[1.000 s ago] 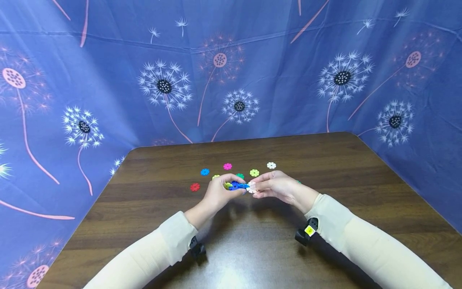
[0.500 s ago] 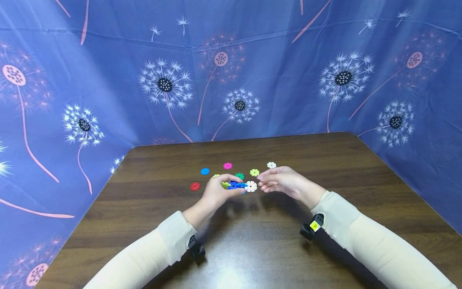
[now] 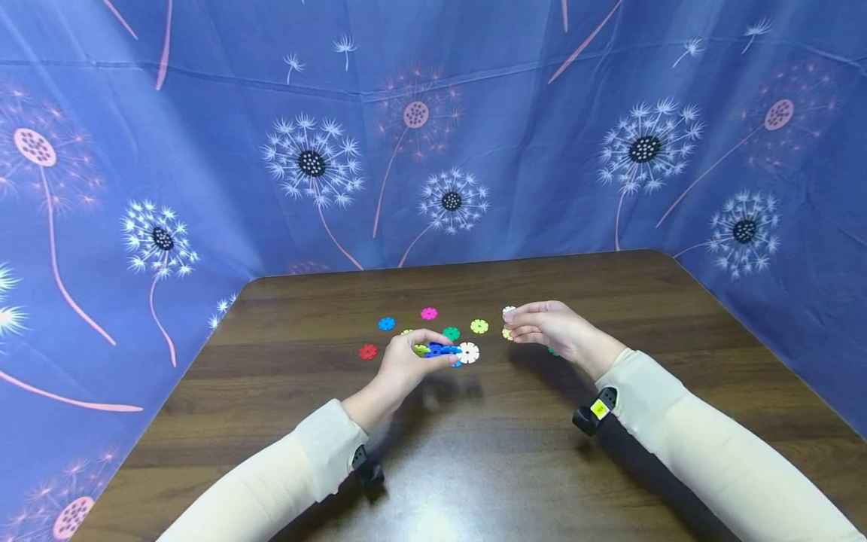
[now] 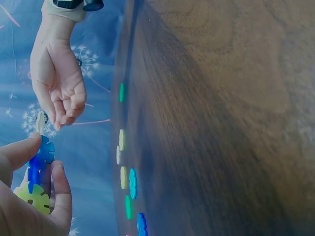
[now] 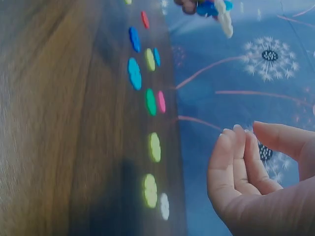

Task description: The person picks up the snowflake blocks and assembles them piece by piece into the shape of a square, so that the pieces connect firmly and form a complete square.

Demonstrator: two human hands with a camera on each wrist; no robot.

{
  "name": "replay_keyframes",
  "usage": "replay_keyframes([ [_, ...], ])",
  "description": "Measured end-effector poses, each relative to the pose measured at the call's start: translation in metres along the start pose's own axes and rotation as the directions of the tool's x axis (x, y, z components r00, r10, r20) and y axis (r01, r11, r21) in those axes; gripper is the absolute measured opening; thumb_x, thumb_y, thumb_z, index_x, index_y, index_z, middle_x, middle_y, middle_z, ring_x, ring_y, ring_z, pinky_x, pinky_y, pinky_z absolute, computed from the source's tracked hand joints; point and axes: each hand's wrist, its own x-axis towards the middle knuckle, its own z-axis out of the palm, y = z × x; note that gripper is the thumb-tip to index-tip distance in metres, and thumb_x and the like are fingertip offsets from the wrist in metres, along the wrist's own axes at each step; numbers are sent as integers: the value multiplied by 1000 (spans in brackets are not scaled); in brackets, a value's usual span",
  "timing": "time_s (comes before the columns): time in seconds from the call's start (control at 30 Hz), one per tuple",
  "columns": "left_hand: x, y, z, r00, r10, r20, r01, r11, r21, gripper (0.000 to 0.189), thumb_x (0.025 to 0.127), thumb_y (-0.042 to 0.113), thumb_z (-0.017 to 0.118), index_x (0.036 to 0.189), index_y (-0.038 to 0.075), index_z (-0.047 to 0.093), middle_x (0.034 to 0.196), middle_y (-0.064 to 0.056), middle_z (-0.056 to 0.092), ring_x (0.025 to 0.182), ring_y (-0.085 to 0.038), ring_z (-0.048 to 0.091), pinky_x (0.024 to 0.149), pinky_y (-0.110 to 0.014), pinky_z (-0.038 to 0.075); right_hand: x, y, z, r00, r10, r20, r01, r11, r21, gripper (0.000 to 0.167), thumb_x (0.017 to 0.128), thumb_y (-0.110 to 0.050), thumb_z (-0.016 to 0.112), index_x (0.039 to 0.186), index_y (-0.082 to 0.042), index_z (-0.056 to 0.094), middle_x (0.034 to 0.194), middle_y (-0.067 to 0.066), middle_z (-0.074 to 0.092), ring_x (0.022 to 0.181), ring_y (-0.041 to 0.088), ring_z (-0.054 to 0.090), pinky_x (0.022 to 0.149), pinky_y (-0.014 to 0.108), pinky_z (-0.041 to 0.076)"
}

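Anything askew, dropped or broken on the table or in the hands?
Nothing stands out. The left hand holds a joined row of discs, with the white disc at its end; the right hand holds nothing. The loose discs in view lie flat on the table. Small cracks couldn't be seen.

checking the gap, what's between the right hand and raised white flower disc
Nothing; the right wrist view shows only dandelion-print cloth behind, between right hand and white flower disc.
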Motion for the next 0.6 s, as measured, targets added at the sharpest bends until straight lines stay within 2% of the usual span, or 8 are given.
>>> replay_keyframes([
  [0.17, -1, 2, 2, 1000, -3, -11, 3, 1000, -3, 24, 71, 22, 87, 92, 19, 76, 114, -3, 62, 101, -19, 55, 72, -25, 51, 2, 1, -10, 999, -4, -32, 2, 998, -67, 40, 92, -4, 61, 124, 16, 50, 86, -9, 68, 80, 9, 65, 83, 26, 55],
  [0.33, -2, 3, 3, 1000, -3, -11, 3, 1000, -11, 24, 72, 22, 86, 93, 18, 76, 115, -4, 61, 98, -18, 57, 71, -24, 51, 3, 3, -21, 999, -9, -48, 5, 997, -81, 47, 91, -2, 61, 129, 20, 43, 86, -10, 68, 81, 6, 65, 84, 24, 55],
  [0.43, -2, 3, 3, 1000, 1, -9, -1, 1000, -19, 25, 72, 22, 86, 94, 16, 75, 115, -5, 61, 94, -17, 58, 70, -23, 51, 2, 5, -29, 999, -13, -52, 7, 994, -107, 50, 91, -2, 62, 131, 21, 42, 88, -11, 68, 84, 3, 65, 85, 22, 54],
  [0.6, -2, 3, 3, 1000, -5, -6, 5, 1000, -29, 25, 73, 21, 86, 94, 16, 75, 115, -6, 61, 93, -16, 59, 70, -24, 52, 1, 6, -38, 997, 0, -74, -13, 984, -180, 50, 89, -6, 67, 129, 17, 48, 92, -10, 69, 85, 1, 66, 92, 28, 53],
])
